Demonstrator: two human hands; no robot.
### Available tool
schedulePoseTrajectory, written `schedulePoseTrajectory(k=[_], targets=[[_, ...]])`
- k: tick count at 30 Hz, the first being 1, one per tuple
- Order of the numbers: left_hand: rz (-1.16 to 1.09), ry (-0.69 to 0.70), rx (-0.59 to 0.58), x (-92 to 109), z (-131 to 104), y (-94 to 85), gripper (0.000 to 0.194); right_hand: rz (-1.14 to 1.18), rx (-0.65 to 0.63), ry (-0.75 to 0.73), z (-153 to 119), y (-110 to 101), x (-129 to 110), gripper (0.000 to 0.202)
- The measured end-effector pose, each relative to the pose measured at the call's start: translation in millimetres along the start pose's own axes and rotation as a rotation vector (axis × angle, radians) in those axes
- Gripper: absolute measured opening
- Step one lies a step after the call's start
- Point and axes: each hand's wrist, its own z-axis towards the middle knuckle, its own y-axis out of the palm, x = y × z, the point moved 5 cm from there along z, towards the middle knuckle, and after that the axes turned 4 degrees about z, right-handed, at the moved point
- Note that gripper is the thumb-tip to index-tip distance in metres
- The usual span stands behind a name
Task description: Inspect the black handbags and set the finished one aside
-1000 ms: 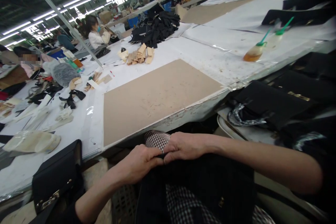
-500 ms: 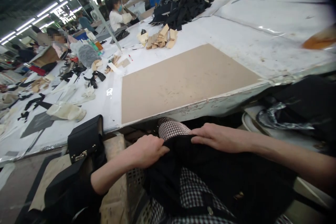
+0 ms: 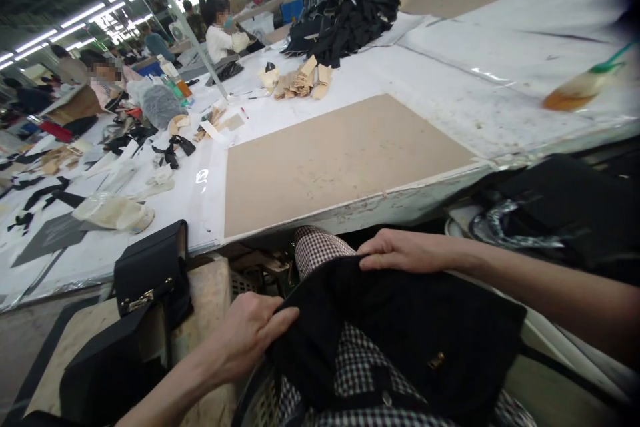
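A limp black fabric piece (image 3: 395, 320) with a small gold-coloured fitting lies over my lap, on black-and-white checked cloth. My left hand (image 3: 253, 327) pinches its upper edge at the left, thumb on top. Further right along that same edge, my right hand (image 3: 400, 250) grips it between thumb and fingers. The edge runs curved between both hands. Left of my left hand, a black bag (image 3: 150, 270) with a gold clasp sits on a worn, box-like support. Another black bag (image 3: 113, 360) lies nearer to me.
Ahead is a white-covered table (image 3: 435, 73) with a brown board (image 3: 345, 153) at its edge. A glue bottle (image 3: 575, 93) lies on the right. Tan pieces (image 3: 305, 80) and a black fabric heap (image 3: 355, 20) are further back. Two co-workers sit beyond, at the left.
My left hand has moved left and down along the black piece's edge, drawing it wider. My right hand has shifted slightly left. The view has turned a little, bringing the glue bottle into sight.
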Motion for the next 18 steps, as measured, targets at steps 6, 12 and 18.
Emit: schedulePoseTrajectory(k=[6, 12, 18], targets=[[0.136, 0.196, -0.065, 35, 17, -49.4, 0.047, -0.172, -0.025, -0.003, 14, -17, -35, 0.038], [-0.04, 0.223, -0.074, 53, 46, -101.7, 0.041, -0.047, 0.071, 0.017, 21, -35, -33, 0.04], [-0.327, 0.225, 0.05, 30, 76, -121.5, 0.021, 0.326, 0.066, 0.185, 15, -51, -17, 0.039]])
